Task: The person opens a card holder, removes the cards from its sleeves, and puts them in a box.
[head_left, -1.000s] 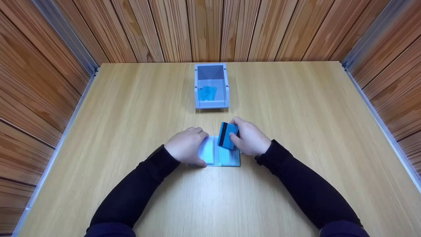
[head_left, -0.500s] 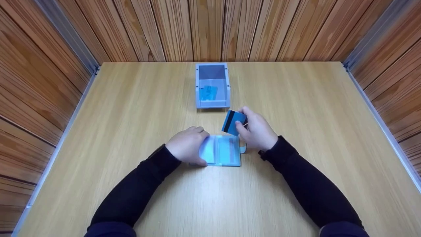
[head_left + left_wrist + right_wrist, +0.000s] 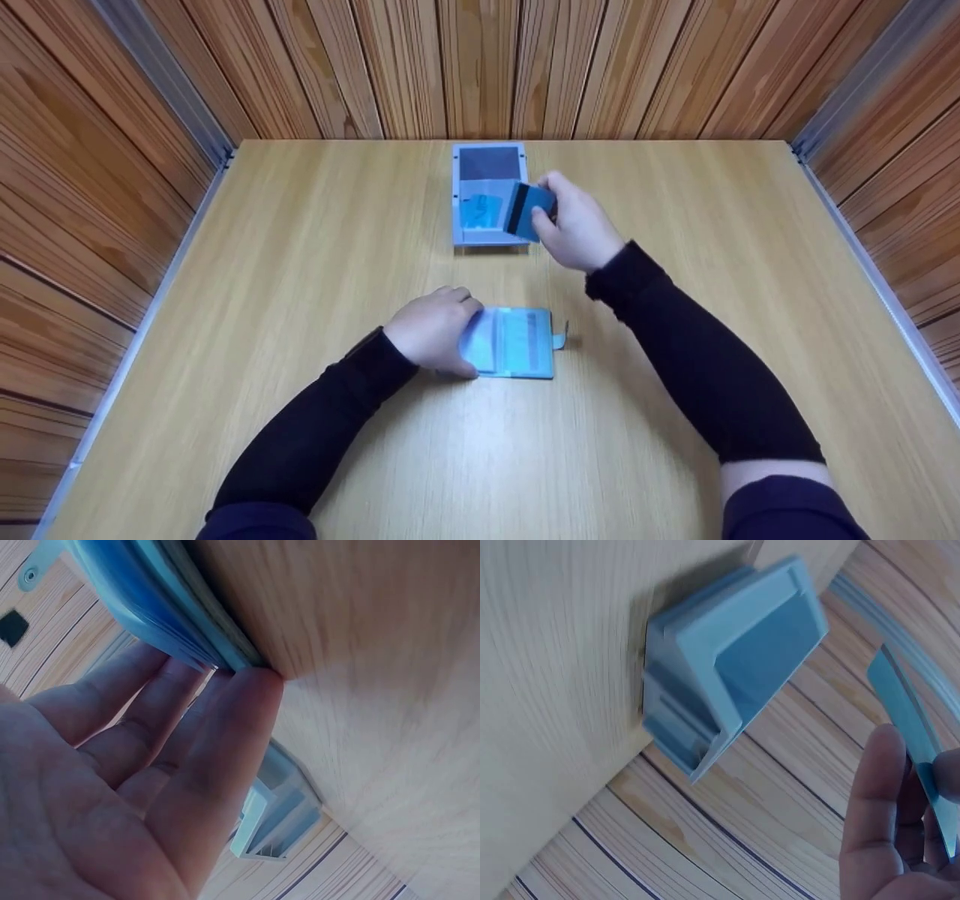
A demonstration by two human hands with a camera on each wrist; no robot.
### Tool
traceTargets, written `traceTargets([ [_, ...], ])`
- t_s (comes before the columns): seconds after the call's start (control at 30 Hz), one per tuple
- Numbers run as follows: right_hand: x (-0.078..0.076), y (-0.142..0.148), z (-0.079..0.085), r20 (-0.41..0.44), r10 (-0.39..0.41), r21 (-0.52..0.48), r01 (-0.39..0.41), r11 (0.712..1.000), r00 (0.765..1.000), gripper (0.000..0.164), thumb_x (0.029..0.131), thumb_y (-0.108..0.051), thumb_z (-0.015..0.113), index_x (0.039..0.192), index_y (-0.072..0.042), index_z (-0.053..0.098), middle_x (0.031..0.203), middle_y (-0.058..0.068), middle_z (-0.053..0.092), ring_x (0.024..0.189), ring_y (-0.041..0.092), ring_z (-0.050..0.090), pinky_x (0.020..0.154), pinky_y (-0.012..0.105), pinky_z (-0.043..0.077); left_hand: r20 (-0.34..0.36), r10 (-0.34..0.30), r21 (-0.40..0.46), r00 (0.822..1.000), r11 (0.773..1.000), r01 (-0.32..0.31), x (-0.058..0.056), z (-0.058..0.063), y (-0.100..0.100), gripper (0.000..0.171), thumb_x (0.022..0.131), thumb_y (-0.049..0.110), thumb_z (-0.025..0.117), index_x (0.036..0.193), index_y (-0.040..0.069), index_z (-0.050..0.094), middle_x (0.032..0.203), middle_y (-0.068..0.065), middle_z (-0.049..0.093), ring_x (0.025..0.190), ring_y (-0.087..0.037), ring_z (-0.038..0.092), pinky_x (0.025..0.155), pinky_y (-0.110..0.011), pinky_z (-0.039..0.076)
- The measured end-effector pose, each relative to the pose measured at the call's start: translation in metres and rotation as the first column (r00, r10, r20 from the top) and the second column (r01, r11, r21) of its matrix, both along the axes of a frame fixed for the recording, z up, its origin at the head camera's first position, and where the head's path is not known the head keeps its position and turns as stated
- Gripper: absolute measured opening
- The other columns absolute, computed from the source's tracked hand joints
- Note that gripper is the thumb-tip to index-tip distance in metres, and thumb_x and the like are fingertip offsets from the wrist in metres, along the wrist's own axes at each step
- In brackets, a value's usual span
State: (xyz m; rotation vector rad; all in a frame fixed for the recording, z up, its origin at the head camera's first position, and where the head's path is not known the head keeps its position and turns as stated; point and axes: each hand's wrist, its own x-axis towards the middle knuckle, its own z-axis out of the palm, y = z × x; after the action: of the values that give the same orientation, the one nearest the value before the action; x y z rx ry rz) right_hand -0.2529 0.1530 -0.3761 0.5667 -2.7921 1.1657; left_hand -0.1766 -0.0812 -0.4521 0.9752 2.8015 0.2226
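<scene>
My right hand (image 3: 581,229) pinches a blue card (image 3: 527,211) with a black stripe between thumb and fingers. The card is held up over the right side of a grey-blue bin (image 3: 457,202). In the right wrist view the card (image 3: 904,701) appears nearly edge-on, apart from the bin (image 3: 701,645). A light blue card holder (image 3: 534,341) lies spread on the table, its clear sleeves facing up. My left hand (image 3: 435,330) holds its left side; in the left wrist view thumb and fingers grip the edge of the card holder (image 3: 139,596).
Inside the bin lies another blue card (image 3: 480,211). The card holder's snap strap (image 3: 559,341) sticks out to the right. Wood-panelled walls (image 3: 480,67) border the table (image 3: 337,217) at the back and both sides.
My right hand has carried the blue card away from above the card holder, forward to the bin. The left hand stays at the card holder.
</scene>
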Motion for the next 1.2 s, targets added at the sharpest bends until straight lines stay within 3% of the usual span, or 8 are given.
traceTargets([
  [0.2, -0.035, -0.019, 0.006, -0.018, -0.02, 0.11, 0.022, 0.994, 1.0, 0.026, 0.099, -0.016, 0.05, 0.124, -0.009, 0.05, 0.11, 0.01, 0.061, 0.092, 0.023, 0.055, 0.081, 0.038, 0.049, -0.015, -0.003, 0.004, 1.0, 1.0, 0.003, 0.0, -0.001, 0.0, 0.089, 0.057, 0.056, 0.084, 0.126, 0.006, 0.061, 0.113, -0.005, 0.061, 0.103, -0.022, 0.055, 0.089, -0.038, 0.05],
  [0.5, -0.068, -0.052, -0.016, 0.087, -0.078, 0.231, 0.056, 0.971, 0.993, 0.034, 0.101, -0.017, 0.048, 0.135, -0.012, 0.046, 0.132, 0.01, 0.058, 0.103, 0.02, 0.058, 0.096, 0.036, 0.048, -0.02, -0.016, 0.011, 1.0, 1.0, 0.016, -0.001, -0.002, 0.001, 0.088, 0.057, 0.058, 0.083, 0.125, 0.006, 0.061, 0.113, -0.004, 0.06, 0.105, -0.021, 0.054, 0.091, -0.037, 0.049],
  [0.63, -0.075, -0.062, -0.026, 0.113, -0.086, 0.244, 0.056, 0.968, 0.99, 0.036, 0.102, -0.015, 0.046, 0.138, -0.011, 0.044, 0.135, 0.011, 0.056, 0.101, 0.021, 0.057, 0.093, 0.036, 0.049, -0.015, -0.018, 0.015, 1.0, 1.0, 0.018, -0.001, -0.001, 0.002, 0.088, 0.057, 0.058, 0.083, 0.125, 0.006, 0.061, 0.113, -0.005, 0.06, 0.106, -0.022, 0.054, 0.092, -0.037, 0.049],
  [0.83, -0.081, -0.071, -0.039, 0.133, -0.093, 0.248, 0.058, 0.967, 0.987, 0.039, 0.101, -0.012, 0.045, 0.14, -0.01, 0.043, 0.133, 0.012, 0.057, 0.115, 0.021, 0.056, 0.102, 0.037, 0.045, -0.01, -0.013, 0.007, 1.0, 1.0, 0.013, -0.001, 0.0, 0.001, 0.089, 0.057, 0.058, 0.083, 0.126, 0.006, 0.061, 0.115, -0.005, 0.06, 0.107, -0.022, 0.054, 0.092, -0.038, 0.049],
  [0.97, -0.082, -0.076, -0.046, 0.148, -0.107, 0.272, 0.063, 0.96, 0.983, 0.041, 0.101, -0.011, 0.042, 0.142, -0.011, 0.043, 0.13, 0.011, 0.059, 0.115, 0.021, 0.057, 0.102, 0.036, 0.045, -0.006, -0.005, 0.001, 1.0, 1.0, 0.005, 0.0, -0.001, 0.0, 0.09, 0.057, 0.059, 0.083, 0.126, 0.006, 0.061, 0.116, -0.004, 0.059, 0.108, -0.021, 0.053, 0.093, -0.037, 0.048],
  [1.2, -0.081, -0.082, -0.053, 0.159, -0.143, 0.329, 0.084, 0.941, 0.977, 0.056, 0.096, -0.001, 0.041, 0.15, -0.016, 0.039, 0.137, 0.011, 0.049, 0.115, 0.02, 0.053, 0.099, 0.033, 0.046, -0.02, -0.007, -0.001, 1.0, 1.0, 0.007, 0.0, -0.002, 0.0, 0.089, 0.057, 0.059, 0.083, 0.125, 0.006, 0.061, 0.114, -0.004, 0.059, 0.106, -0.022, 0.054, 0.091, -0.037, 0.049],
])
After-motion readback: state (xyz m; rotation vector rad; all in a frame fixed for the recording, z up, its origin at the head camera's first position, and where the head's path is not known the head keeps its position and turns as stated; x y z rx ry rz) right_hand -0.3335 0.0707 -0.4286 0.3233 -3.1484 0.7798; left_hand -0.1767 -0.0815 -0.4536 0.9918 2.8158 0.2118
